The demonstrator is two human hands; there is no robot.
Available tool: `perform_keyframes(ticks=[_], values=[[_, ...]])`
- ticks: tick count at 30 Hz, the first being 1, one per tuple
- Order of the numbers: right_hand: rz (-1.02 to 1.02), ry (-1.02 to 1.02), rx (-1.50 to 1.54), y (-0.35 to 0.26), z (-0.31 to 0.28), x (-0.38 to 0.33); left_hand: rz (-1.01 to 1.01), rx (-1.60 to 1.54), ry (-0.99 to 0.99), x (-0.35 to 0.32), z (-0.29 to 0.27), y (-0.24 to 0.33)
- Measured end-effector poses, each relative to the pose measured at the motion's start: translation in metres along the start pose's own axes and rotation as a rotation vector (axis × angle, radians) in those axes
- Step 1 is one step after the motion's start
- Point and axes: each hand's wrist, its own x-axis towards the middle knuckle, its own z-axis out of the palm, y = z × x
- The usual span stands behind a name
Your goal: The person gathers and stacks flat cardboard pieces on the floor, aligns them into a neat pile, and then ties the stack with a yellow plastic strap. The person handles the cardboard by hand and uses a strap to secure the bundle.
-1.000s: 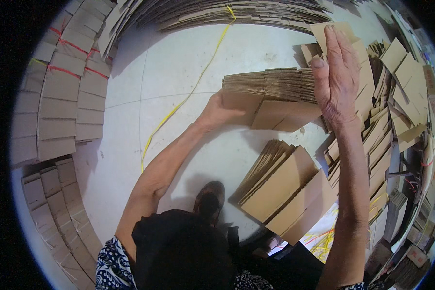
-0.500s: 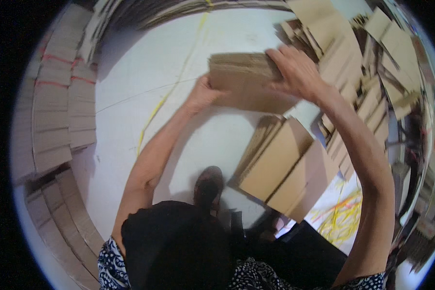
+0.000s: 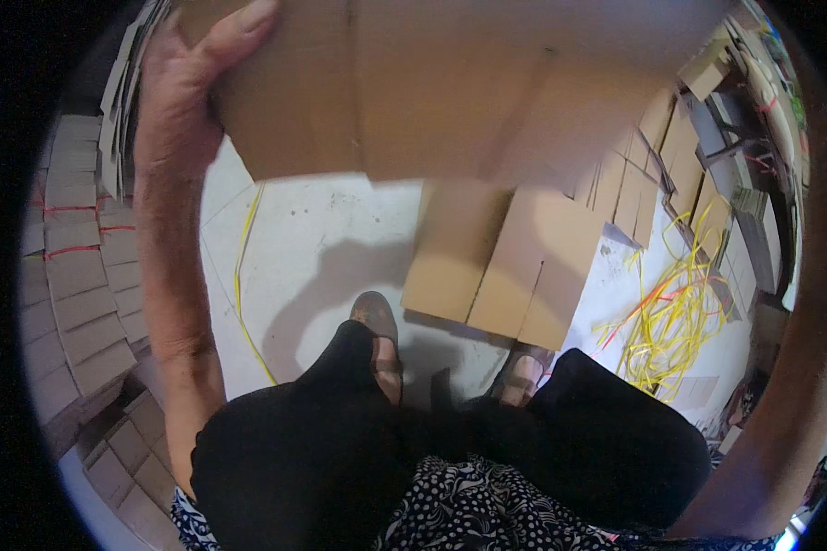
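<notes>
A brown flattened cardboard piece [image 3: 450, 92], creased into panels, is held up close across the top of the head view. My left hand [image 3: 179, 101] grips its left edge, thumb lying over the near face and the other fingers hidden or cut off. My right forearm [image 3: 790, 349] rises along the right rim, but the hand itself is out of sight. Below the raised cardboard, a stack of flattened cardboard boxes [image 3: 487, 266] lies on the pale floor in front of my feet, its far part covered by the held piece.
Tangled yellow strapping [image 3: 675, 321] lies on the floor to the right, beside more cardboard flats [image 3: 620, 188]. Piles of cardboard tied with red strapping [image 3: 83, 266] stand at the left. One yellow strip [image 3: 240, 275] runs along the floor. My shoes [image 3: 375, 317] flank the near stack.
The cardboard has come up and much closer, from above the floor to the top of the view. Both arms have spread apart, and the right hand has left the view.
</notes>
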Motion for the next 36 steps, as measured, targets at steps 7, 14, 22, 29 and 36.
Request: perform_keyframes(ticks=[7,14,22,29,36], values=[[0.982,-0.094,0.459,0.037,-0.013,-0.038,-0.555,-0.358,-0.499,-0.048,0.122,0.015],[0.512,-0.230,0.384,0.168,0.051,-0.123,-0.813,-0.540,-0.480,-0.091,0.156,-0.008],[0.526,-0.345,0.344,0.205,0.085,-0.134,-0.957,-0.555,-0.411,-0.116,0.163,-0.018],[0.504,-0.305,0.432,0.195,0.093,-0.182,-0.980,-0.527,-0.448,-0.143,0.158,-0.014],[0.563,-0.364,0.521,0.196,0.095,-0.185,-1.006,-0.596,-0.430,-0.148,0.159,-0.016]])
